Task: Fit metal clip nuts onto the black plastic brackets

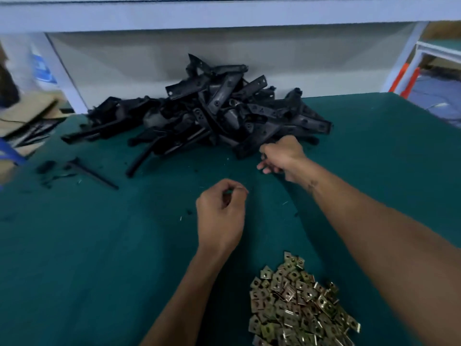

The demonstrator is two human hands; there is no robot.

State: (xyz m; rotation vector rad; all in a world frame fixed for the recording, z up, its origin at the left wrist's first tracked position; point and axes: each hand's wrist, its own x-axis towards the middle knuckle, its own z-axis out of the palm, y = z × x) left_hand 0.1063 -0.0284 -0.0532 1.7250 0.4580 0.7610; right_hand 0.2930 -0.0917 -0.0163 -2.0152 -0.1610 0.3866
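A pile of black plastic brackets (219, 108) lies at the back of the green table. My right hand (283, 158) reaches to the pile's near edge, its thumb beside the end of one bracket (247, 147) and its fingers spread loosely below; I see nothing gripped in it. My left hand (220, 211) hovers over the middle of the table with its fingers curled and the thumb tip meeting the forefinger, and nothing shows between them. A heap of brass-coloured metal clip nuts (296, 303) lies near the front edge, between my forearms.
Loose black strips and scraps (92, 172) lie at the left on the green mat (99, 245). Cardboard (27, 116) sits at the far left edge. A white shelf frame (224, 13) runs along the back, close behind the pile.
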